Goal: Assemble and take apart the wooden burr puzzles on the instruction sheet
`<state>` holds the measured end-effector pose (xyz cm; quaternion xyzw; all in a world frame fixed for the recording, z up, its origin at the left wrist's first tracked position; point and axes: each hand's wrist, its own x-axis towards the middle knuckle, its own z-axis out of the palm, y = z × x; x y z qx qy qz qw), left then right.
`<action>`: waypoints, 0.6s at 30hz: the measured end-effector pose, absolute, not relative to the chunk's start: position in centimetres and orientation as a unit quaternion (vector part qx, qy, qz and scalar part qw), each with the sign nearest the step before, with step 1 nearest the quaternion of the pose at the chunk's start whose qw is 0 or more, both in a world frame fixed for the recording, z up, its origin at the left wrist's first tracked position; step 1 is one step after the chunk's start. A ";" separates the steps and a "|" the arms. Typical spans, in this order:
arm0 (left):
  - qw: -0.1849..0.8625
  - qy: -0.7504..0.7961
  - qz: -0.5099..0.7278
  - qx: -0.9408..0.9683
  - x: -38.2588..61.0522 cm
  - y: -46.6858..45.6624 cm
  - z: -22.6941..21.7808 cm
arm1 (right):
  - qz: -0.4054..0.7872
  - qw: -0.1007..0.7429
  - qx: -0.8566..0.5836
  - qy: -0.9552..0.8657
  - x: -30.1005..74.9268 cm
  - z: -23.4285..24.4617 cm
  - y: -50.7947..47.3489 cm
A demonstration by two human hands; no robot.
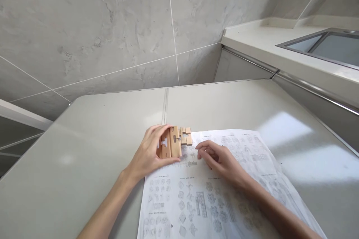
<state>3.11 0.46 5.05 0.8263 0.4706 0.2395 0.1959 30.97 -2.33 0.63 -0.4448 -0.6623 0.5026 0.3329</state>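
My left hand (148, 153) is closed around a cluster of notched wooden puzzle bars (171, 145), thumb below and fingers over the top, at the upper left corner of a printed instruction sheet (218, 194). More wooden pieces (186, 135) lie just right of the held ones, touching them. My right hand (218, 158) rests on the sheet with fingers loosely curled and pointing left, a short gap from the wood, holding nothing.
A pale grey table (98, 145) with a seam down its middle carries the sheet. A tiled wall (112, 26) stands behind. At the right, a higher counter (269, 44) has an inset steel sink (328, 44).
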 end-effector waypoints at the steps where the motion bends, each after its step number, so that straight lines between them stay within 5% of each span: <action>1: 0.212 0.462 0.236 0.828 4.0 0.1 5.4 | 0.559 0.346 -0.425 -0.622 31.0 0.9 -2.3; 8: 0.240 0.344 0.243 0.874 10.2 -0.7 4.5 | 0.817 0.329 -0.281 -0.380 31.3 1.6 -2.4; 18: 0.308 0.421 0.318 0.792 12.6 -0.9 2.7 | 0.844 0.406 -0.293 -0.192 31.4 0.7 -1.4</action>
